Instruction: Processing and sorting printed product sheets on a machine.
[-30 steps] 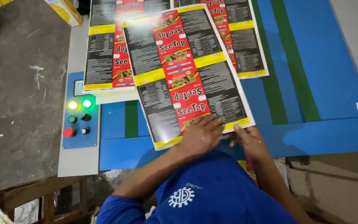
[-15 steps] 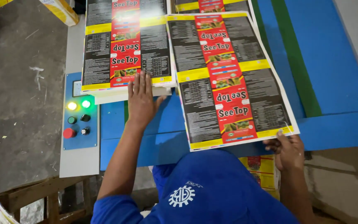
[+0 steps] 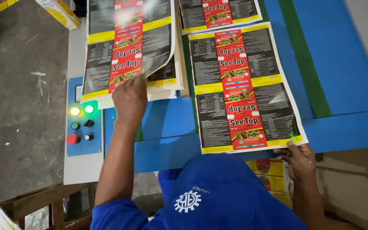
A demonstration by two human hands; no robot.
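A blue counter [image 3: 341,51] with a green stripe running away from the person fills most of the view; to its left sits a grey panel with a blue control box [image 3: 84,123] carrying lit yellow and green lamps, dark knobs and a red button, and beyond that a bare concrete floor [image 3: 18,98]. On the counter lies a printed sheet [image 3: 243,89] in black, red and yellow, flat, its long axis pointing away from the person and leaning slightly left at the far end. The right hand [image 3: 301,159] pinches that sheet's near right corner, fingers closed on the edge, at the counter's front lip. To the left is a stack of like sheets [image 3: 128,47]; the left hand [image 3: 129,100] presses down on its near edge, and whether its grip is clenched on the curling top sheet cannot be told.
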